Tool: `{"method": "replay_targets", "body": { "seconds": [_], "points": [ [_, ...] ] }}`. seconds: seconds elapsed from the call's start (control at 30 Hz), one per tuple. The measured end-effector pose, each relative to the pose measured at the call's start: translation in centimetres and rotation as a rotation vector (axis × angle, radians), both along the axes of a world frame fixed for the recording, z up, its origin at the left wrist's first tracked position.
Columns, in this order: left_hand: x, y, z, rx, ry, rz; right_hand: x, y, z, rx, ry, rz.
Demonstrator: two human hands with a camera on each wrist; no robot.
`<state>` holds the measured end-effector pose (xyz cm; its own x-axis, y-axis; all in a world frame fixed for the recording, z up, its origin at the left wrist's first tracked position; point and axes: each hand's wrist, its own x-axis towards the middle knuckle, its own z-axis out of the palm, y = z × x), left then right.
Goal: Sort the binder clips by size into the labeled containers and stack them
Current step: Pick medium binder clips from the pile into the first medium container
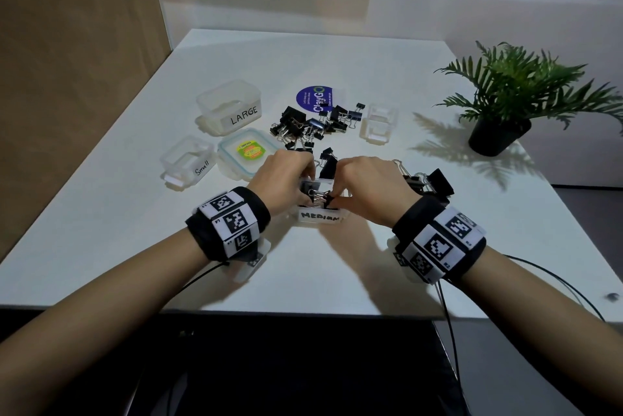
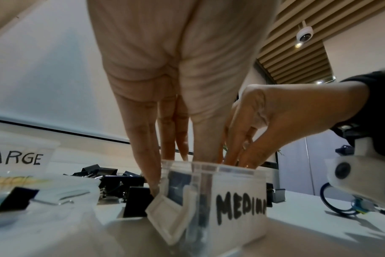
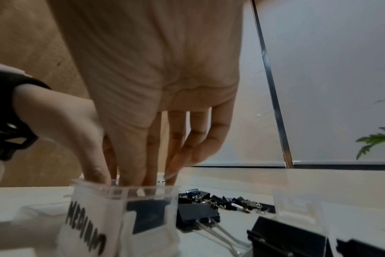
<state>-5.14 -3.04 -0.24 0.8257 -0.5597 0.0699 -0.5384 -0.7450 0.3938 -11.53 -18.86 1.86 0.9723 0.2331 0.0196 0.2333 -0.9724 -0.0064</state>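
Note:
A clear tub labelled MEDIUM (image 1: 320,217) (image 2: 240,207) (image 3: 86,226) stands near the table's front with black binder clips inside. Both hands reach into it from above. My right hand (image 1: 337,196) (image 3: 154,87) pinches a black binder clip (image 1: 331,202) between thumb and forefinger at the tub's near rim. My left hand (image 1: 296,179) (image 2: 176,87) has its fingers down in the tub's left side beside a clip with silver handles (image 1: 317,195). The rim hides its fingertips. A loose pile of clips (image 1: 303,127) lies behind the tub.
Tubs labelled LARGE (image 1: 232,105) and Small (image 1: 188,159) sit at the left with a stickered lid (image 1: 247,151) between them. A purple-labelled lid (image 1: 315,99) and another clear tub (image 1: 379,122) lie beyond the pile. Big clips (image 1: 431,181) rest by my right wrist. A potted plant (image 1: 505,105) stands right.

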Motion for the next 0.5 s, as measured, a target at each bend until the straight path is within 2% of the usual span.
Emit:
{"method": "replay_targets", "body": {
  "seconds": [0.27, 0.5],
  "points": [
    [-0.22, -0.31, -0.10, -0.004, -0.001, 0.016, 0.27, 0.52, 0.24, 0.078, -0.072, -0.168],
    [-0.05, -0.49, -0.27, 0.031, 0.016, 0.036, 0.54, 0.57, 0.05, 0.071, -0.049, -0.196]
  ]
}}
